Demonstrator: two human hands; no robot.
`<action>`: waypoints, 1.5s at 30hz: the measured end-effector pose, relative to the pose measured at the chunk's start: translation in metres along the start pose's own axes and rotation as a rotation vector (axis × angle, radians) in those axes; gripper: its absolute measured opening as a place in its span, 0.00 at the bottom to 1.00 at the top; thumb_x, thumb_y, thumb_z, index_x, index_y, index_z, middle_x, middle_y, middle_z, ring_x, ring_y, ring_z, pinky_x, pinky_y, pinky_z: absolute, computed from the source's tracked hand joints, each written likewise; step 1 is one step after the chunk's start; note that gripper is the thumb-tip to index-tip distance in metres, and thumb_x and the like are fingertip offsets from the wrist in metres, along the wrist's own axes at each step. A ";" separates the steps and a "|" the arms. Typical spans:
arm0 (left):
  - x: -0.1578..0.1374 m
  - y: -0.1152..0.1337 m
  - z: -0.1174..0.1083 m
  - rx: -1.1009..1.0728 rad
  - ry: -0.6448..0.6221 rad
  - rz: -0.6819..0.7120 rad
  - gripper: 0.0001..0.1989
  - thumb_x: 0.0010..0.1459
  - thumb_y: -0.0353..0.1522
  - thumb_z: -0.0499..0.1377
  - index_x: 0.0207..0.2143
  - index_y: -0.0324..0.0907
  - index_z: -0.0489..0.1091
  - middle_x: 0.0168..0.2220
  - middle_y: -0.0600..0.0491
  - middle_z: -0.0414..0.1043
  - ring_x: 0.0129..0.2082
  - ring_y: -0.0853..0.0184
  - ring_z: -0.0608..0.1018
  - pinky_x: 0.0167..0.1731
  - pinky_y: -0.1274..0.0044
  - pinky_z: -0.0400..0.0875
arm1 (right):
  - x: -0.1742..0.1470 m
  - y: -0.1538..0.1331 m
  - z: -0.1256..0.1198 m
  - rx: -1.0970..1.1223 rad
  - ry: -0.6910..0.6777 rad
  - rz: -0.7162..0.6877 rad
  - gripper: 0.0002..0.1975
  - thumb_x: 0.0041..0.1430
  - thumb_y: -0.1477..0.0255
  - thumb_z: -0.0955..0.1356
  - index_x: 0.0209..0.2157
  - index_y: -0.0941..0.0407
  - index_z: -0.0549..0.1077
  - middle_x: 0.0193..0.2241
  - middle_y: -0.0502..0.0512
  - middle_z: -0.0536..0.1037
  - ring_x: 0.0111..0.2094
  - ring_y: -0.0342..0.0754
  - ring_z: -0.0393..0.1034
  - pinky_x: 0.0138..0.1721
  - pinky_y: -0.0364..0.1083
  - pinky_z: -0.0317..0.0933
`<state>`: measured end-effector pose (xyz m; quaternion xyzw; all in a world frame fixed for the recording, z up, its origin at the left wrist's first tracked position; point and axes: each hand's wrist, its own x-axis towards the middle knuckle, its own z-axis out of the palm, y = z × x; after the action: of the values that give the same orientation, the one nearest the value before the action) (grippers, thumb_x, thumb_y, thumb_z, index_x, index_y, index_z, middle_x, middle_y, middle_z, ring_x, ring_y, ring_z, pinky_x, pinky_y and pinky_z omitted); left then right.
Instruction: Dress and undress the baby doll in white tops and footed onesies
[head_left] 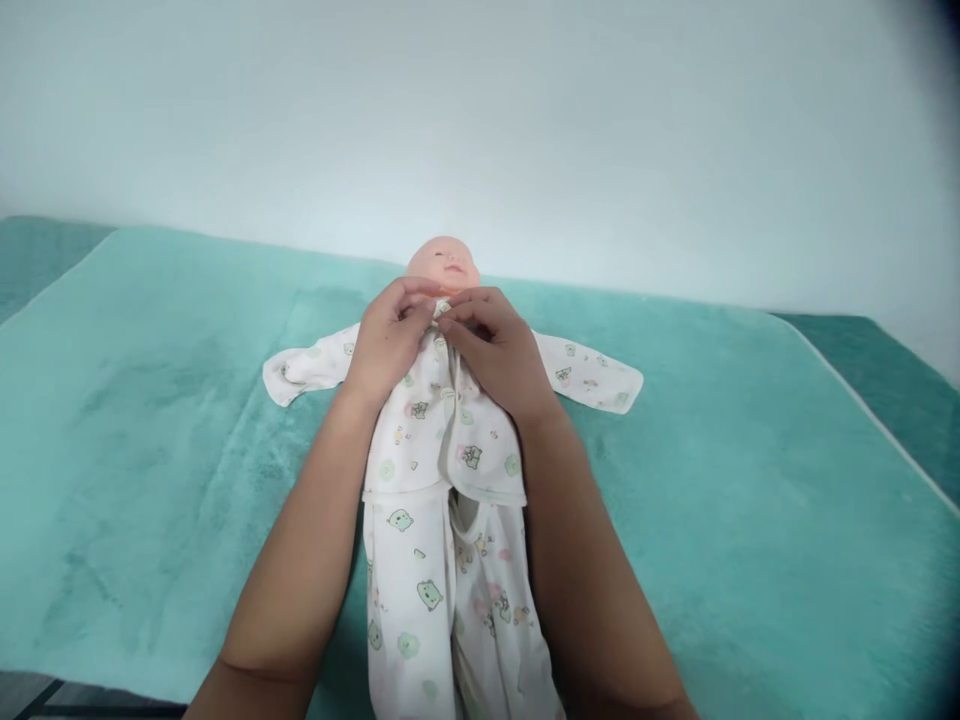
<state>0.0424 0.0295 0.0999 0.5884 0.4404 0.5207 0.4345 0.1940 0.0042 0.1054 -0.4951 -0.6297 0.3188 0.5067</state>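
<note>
Pinching the shirt (pixel 409 450) at its collar, just below the head of the doll (pixel 441 258), the left hand (pixel 390 338) and right hand (pixel 496 342) each have a closed grip. The shirt lies over the doll's torso, pants (pixel 409 610) below it, green blanket (pixel 735 460) beneath.

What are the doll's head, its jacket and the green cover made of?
Doll's head: perhaps vinyl or plastic, being smooth and molded-looking.
Jacket: matte, thin-looking fabric, possibly cotton, with soft folds and a printed pattern.
Green cover: likely plush fleece, napped, with darker brushed-looking patches.
</note>
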 end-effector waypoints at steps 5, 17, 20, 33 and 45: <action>0.000 -0.003 -0.002 0.147 0.055 0.089 0.10 0.61 0.31 0.62 0.45 0.45 0.77 0.45 0.51 0.77 0.41 0.67 0.78 0.44 0.73 0.75 | -0.002 -0.002 -0.001 0.084 0.017 -0.010 0.06 0.62 0.67 0.71 0.33 0.52 0.79 0.47 0.53 0.81 0.51 0.50 0.74 0.55 0.51 0.66; -0.022 -0.007 -0.004 0.432 0.076 0.318 0.12 0.67 0.29 0.55 0.45 0.41 0.79 0.50 0.45 0.76 0.54 0.59 0.77 0.59 0.65 0.70 | -0.019 -0.011 -0.002 -0.161 0.251 0.016 0.04 0.61 0.70 0.68 0.36 0.52 0.76 0.35 0.51 0.78 0.33 0.47 0.69 0.40 0.49 0.66; -0.042 -0.006 -0.008 0.470 0.065 0.351 0.13 0.69 0.32 0.54 0.49 0.44 0.78 0.53 0.46 0.77 0.57 0.59 0.75 0.62 0.64 0.68 | -0.037 -0.021 0.003 -0.314 0.142 0.018 0.07 0.62 0.64 0.70 0.38 0.52 0.75 0.36 0.52 0.76 0.31 0.47 0.68 0.40 0.51 0.65; -0.044 -0.008 -0.011 0.471 -0.135 0.250 0.28 0.65 0.28 0.49 0.66 0.43 0.66 0.67 0.46 0.69 0.70 0.57 0.65 0.71 0.59 0.58 | -0.050 -0.013 0.010 -0.462 0.058 -0.085 0.15 0.67 0.66 0.66 0.53 0.52 0.74 0.55 0.61 0.77 0.54 0.60 0.71 0.54 0.60 0.65; -0.045 -0.008 -0.011 0.414 -0.126 0.261 0.27 0.64 0.26 0.50 0.63 0.47 0.68 0.65 0.49 0.70 0.68 0.60 0.67 0.71 0.60 0.59 | -0.042 -0.016 0.006 -0.495 -0.045 -0.043 0.20 0.68 0.62 0.65 0.58 0.51 0.70 0.53 0.60 0.81 0.50 0.65 0.73 0.47 0.60 0.65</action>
<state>0.0283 -0.0117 0.0830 0.7478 0.4300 0.4336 0.2605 0.1834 -0.0399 0.1042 -0.5833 -0.7102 0.1550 0.3624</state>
